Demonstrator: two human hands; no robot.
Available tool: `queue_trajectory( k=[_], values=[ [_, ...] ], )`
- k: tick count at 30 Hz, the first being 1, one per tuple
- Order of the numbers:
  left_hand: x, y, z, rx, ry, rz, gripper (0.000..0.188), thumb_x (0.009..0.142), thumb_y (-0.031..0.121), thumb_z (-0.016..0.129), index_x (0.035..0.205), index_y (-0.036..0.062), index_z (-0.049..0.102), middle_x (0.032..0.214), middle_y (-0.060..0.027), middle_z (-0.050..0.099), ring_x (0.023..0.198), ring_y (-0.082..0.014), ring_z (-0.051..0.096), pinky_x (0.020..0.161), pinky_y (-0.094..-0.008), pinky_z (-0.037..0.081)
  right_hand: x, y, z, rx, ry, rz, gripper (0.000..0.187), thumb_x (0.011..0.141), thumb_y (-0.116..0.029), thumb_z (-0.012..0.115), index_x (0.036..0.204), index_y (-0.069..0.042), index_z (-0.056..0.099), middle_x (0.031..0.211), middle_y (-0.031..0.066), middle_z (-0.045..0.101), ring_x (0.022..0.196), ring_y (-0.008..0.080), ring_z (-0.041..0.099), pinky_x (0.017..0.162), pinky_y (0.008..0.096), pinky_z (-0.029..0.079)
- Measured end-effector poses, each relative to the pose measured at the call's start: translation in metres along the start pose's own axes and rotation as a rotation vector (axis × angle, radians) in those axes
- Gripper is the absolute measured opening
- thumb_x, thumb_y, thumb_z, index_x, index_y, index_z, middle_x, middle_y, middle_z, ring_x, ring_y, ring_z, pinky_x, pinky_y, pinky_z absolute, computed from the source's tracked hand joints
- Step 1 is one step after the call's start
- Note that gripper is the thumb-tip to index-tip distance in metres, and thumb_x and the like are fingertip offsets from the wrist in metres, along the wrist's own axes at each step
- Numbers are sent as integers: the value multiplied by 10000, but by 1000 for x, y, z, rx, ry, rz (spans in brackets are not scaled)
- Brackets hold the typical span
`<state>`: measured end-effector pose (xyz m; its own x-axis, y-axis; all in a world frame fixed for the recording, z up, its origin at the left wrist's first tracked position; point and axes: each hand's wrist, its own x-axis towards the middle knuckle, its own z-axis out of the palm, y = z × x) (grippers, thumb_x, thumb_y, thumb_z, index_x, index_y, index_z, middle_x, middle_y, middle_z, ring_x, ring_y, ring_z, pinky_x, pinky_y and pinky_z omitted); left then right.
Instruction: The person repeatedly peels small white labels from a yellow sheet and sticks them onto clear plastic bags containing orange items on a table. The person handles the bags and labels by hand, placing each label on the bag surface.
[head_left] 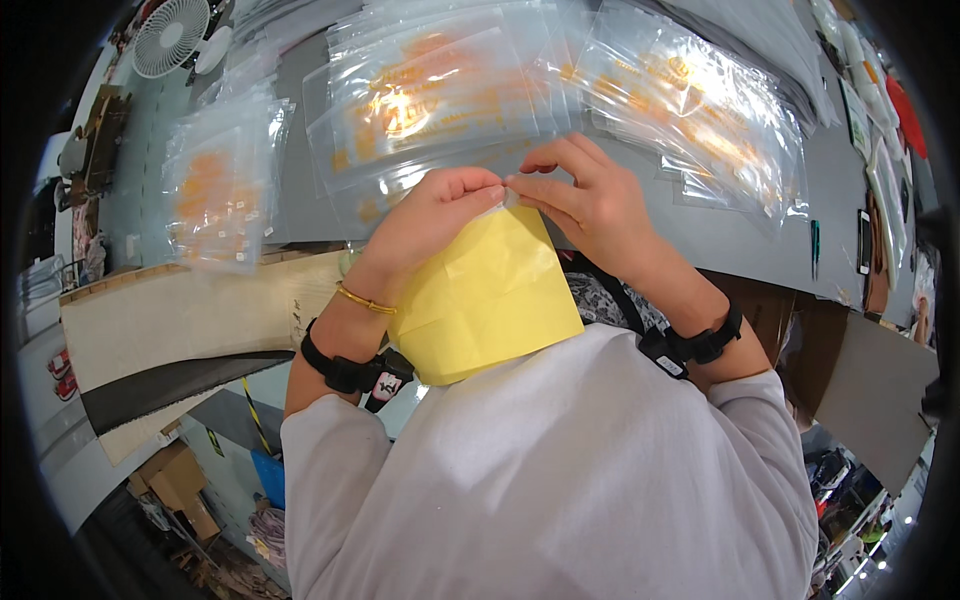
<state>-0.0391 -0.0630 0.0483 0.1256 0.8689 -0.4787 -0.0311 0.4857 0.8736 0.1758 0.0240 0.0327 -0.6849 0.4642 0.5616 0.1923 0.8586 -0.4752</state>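
i see a white fan off to my far left, a smartphone on my desk at right, cardboard boxes lower left.

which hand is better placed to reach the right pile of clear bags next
Probably the right hand: it is nearer that pile of clear bags, while the left hand sits farther across. Both hands are busy at the yellow sheet's top edge.

The left hand gripped a yellow sheet near its upper edge. The right hand met the left at the fingertips. Clear, orange-printed bags lay on the grey table beyond.
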Motion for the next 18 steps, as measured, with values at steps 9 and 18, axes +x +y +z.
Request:
queue_trajectory(
  k=[9,18],
  values=[
    [7,-26,-5,-291,-15,-157,217,990,193,716,1105,10,733,999,-24,738,875,-85,680,778,-245,548,-12,2,7,21,-86,-5,238,756,-71,801,984,-138,790,995,-17,680,911,199,655,656,324,567],
    [7,-32,-3,-369,-17,-153,208,986,185,720,1080,1,736,964,-29,741,845,-90,692,758,-252,561,-13,2,12,130,-90,108,127,804,-83,801,920,-101,752,984,-22,688,926,204,657,709,339,576]
  ],
)
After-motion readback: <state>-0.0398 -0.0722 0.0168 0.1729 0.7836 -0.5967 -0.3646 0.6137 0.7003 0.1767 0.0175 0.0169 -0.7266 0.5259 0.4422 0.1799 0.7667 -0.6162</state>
